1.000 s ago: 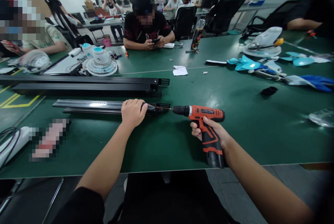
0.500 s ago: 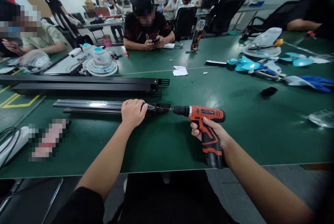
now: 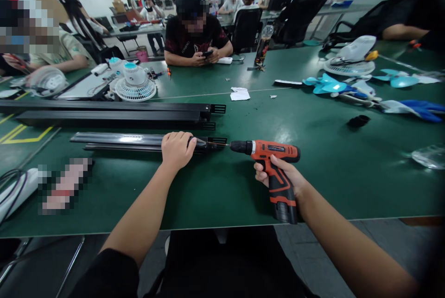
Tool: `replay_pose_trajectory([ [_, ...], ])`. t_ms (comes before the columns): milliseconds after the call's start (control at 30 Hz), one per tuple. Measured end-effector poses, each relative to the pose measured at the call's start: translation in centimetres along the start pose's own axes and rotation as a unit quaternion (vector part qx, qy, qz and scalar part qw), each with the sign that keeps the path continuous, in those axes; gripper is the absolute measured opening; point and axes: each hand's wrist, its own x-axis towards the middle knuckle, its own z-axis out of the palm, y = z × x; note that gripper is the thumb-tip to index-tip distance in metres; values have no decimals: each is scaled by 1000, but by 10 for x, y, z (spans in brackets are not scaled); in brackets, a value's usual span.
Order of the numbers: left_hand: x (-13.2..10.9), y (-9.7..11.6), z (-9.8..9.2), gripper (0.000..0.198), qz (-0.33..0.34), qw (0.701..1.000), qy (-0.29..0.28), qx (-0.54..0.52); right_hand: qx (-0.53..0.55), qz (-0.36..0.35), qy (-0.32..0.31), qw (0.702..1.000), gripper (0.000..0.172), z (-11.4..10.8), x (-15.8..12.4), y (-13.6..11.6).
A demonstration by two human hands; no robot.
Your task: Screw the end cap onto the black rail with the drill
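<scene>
My left hand [image 3: 177, 149] presses down on a long black metal rail [image 3: 118, 141] lying along the green table [image 3: 222, 187], gripping it near its right end. My right hand [image 3: 278, 175] holds an orange and black cordless drill [image 3: 274, 168] by the handle. The drill points left, and its bit meets the rail's slotted end cap [image 3: 217, 142].
Two more long black rails [image 3: 104, 111] lie just behind. White fan parts [image 3: 135, 82] sit at the back left, blue fan blades [image 3: 330, 85] and another fan [image 3: 349, 57] at the right. Paper scraps [image 3: 239, 94] lie mid-table. Several people sit around the far side.
</scene>
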Motion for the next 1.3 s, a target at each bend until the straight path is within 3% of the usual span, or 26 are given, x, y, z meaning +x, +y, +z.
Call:
replay_pose_trajectory([
  [1300, 0, -1, 1, 42, -2, 1000, 3, -12, -17, -14, 8, 1000, 41, 4, 0, 0],
])
